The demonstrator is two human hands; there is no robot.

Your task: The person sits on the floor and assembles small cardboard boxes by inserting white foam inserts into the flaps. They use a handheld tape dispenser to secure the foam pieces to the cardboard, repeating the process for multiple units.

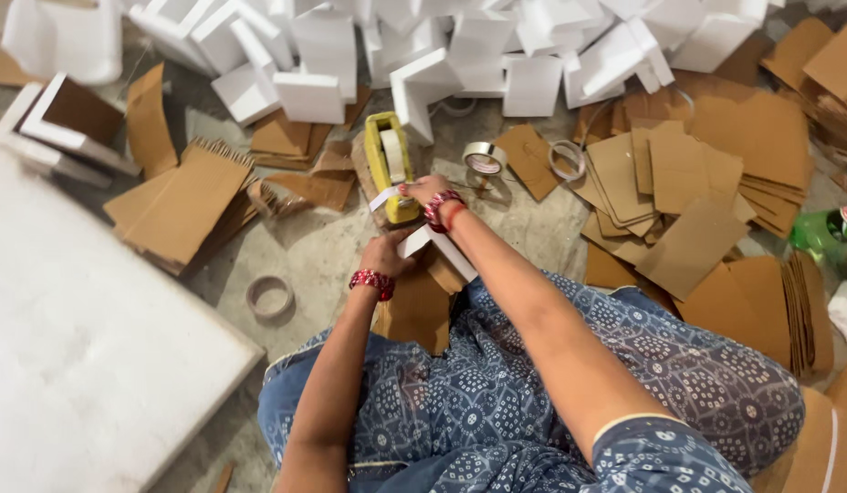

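I sit on the floor with a yellow tape dispenser (388,164) in front of me. My right hand (424,190) reaches to its front end and pinches a strip of white tape (383,197) drawn from it. My left hand (386,254) grips a white foam corner piece (439,248) backed by brown cardboard (416,306), held just below the dispenser over my lap. Both wrists wear red bangles.
A heap of white foam corner pieces (460,46) lies at the back. Stacks of cut cardboard sheets (688,183) spread to the right and others (182,205) to the left. A tape roll (485,158) and an empty tape core (268,296) lie on the floor. A large white foam slab (86,338) is at left.
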